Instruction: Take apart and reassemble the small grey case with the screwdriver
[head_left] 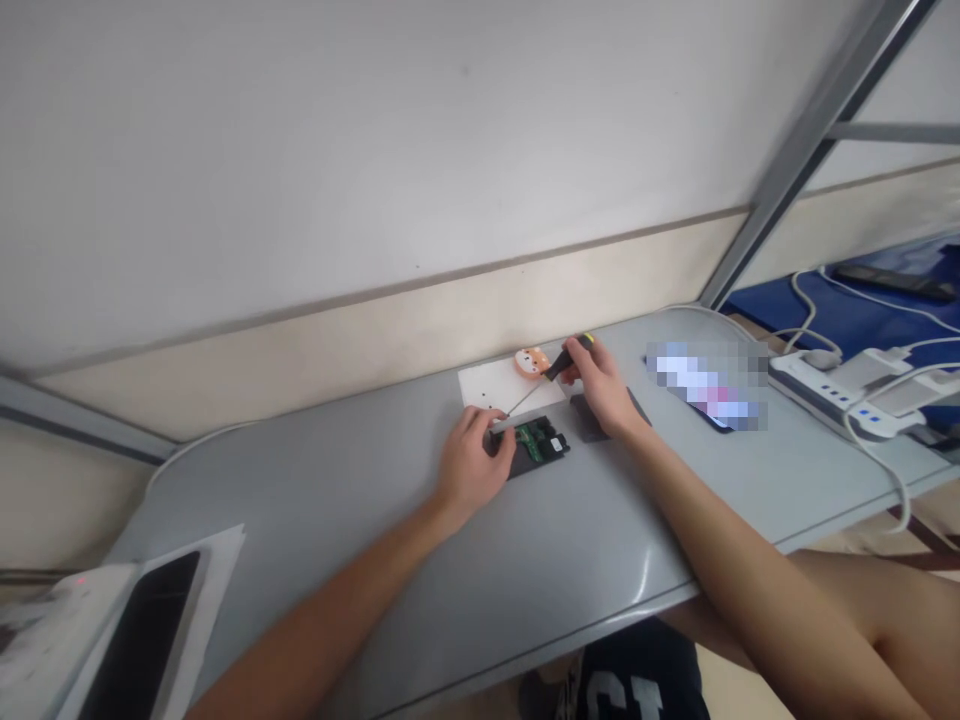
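Observation:
My right hand (598, 385) is closed round the black and yellow handle of a screwdriver (559, 364). The thin shaft slants down to the left, and its tip is close to the fingers of my left hand (476, 455). Those fingers grip the left end of a small black device (551, 455) with a green circuit board (532, 440) exposed inside. A light grey strip (504, 427) lies across it by my left fingertips. Beneath my right hand is a flat dark panel (589, 420). Behind the device lies a white sheet (480, 385) with several tiny dark specks on it.
An orange and white round object with a face (531, 363) sits on the sheet. At the right are a lit phone (701, 385), partly blurred, and a white power strip (825, 395) with cables. A dark phone (146, 635) lies on papers at the front left. A wall borders the grey table (330, 470).

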